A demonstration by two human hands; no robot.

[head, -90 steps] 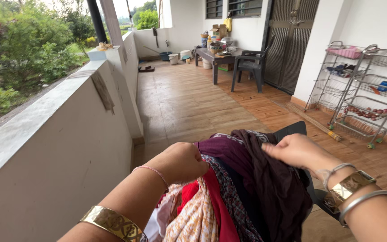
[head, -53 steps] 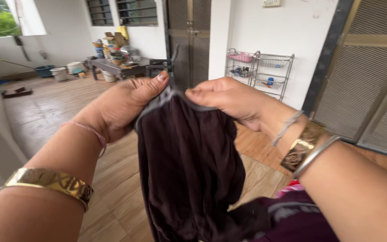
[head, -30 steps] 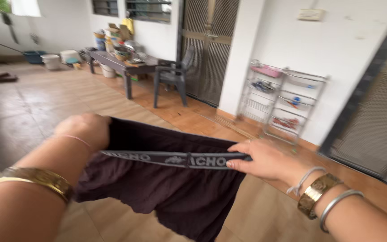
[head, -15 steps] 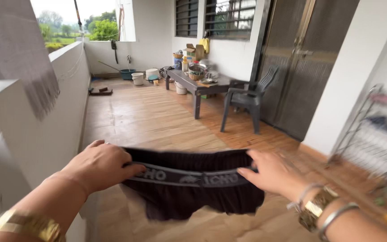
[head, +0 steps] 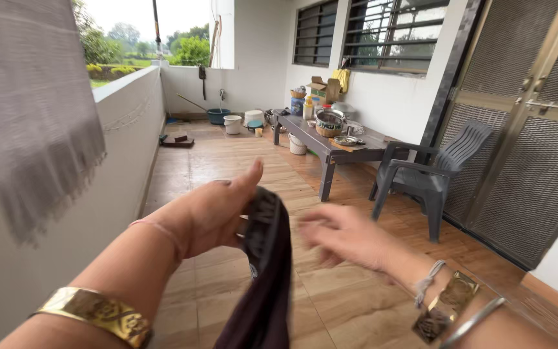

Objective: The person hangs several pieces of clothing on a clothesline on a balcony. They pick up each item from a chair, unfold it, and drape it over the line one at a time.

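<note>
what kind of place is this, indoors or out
Most likely a covered house veranda, half outdoors: a low parapet wall open to trees, a tiled floor, and a plastic chair beside a table of pots along the barred-window wall.

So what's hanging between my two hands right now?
In the head view, a dark garment hangs between the left hand, which grips it, and the blurred right hand, which looks apart from it.

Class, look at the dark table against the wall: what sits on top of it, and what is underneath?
On the dark table sit a steel pot, a flat dish, a cardboard box and bottles. Beneath it stands a white bucket; the tabletop and legs hide the rest.
</note>
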